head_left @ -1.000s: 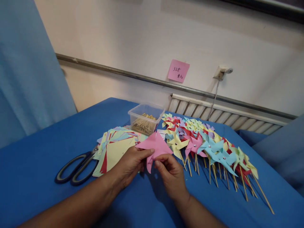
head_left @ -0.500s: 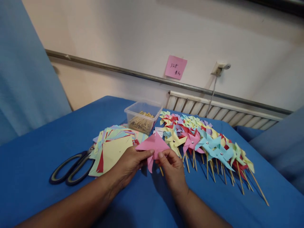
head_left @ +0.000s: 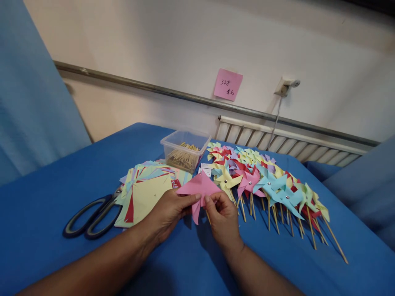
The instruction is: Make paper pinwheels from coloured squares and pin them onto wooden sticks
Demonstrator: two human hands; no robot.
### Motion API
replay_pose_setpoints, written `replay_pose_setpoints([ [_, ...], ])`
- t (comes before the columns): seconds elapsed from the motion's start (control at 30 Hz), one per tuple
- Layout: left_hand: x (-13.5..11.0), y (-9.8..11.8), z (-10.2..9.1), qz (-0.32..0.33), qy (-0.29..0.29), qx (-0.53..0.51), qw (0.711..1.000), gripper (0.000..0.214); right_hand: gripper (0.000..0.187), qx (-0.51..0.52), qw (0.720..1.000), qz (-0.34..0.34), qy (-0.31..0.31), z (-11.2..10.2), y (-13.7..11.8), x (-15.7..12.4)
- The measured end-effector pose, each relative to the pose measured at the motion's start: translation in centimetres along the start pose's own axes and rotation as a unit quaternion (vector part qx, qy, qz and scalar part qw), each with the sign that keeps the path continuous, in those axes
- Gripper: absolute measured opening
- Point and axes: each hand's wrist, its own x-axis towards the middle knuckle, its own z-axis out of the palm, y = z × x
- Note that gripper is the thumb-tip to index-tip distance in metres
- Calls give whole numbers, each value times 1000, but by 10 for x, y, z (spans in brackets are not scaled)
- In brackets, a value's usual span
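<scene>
The pink paper (head_left: pixel 199 187) is partly folded, w/ pointed flaps, and it is held up just above the cloth (head_left: pixel 61 176), between the two hands. The left hand (head_left: pixel 171 209) pinches its left lower edge, thumb on top and fingers under. The right hand (head_left: pixel 220 216) is closed on the middle part, where thumb and forefinger meet at the flap tips. I judge the sheet is very light and thin, soft enough to bend but it takes a crease at once, so a hard squeeze would probably mark it. It seems not slippery, and dry fingertips should be enough. The best place to hold is prob. near the centre, where the layers lie over each other and are stiffer. The free corners are floppy and could tear at the cuts. Just beyond the left hand lies a paper stack (head_left: pixel 145 193) of yellow, red and blue sheets. Left of that hand, near it, are scissors (head_left: pixel 89 218), lying flat and shut. Farther beyond both hands stands a clear box (head_left: pixel 185 142) w/ sticks (head_left: pixel 183 158) inside. Beyond and to the right of the right hand, many pinwheels (head_left: pixel 265 181) lie in rows, overlapping. On the wall far behind is a pink note (head_left: pixel 227 84).
</scene>
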Motion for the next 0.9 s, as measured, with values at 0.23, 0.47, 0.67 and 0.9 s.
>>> replay_pose_setpoints([
  [0.23, 1, -3, -1, 2, -6, 8, 1000, 25, 29, -27, 1000, -9, 0, 0, 3, -1],
  [0.47, 1, -2, -2, 4, -5, 19, 1000, 29, 28, -30, 1000, -8, 2, 0, 4, -1],
  [0.67, 1, -2, -1, 8, -11, 29, 999, 28, 29, -22, 1000, -1, 1, 0, 4, 0],
  [0.9, 0, 0, 1, 22, 8, 47, 999, 25, 29, -19, 1000, 12, -9, 0, 5, -2],
])
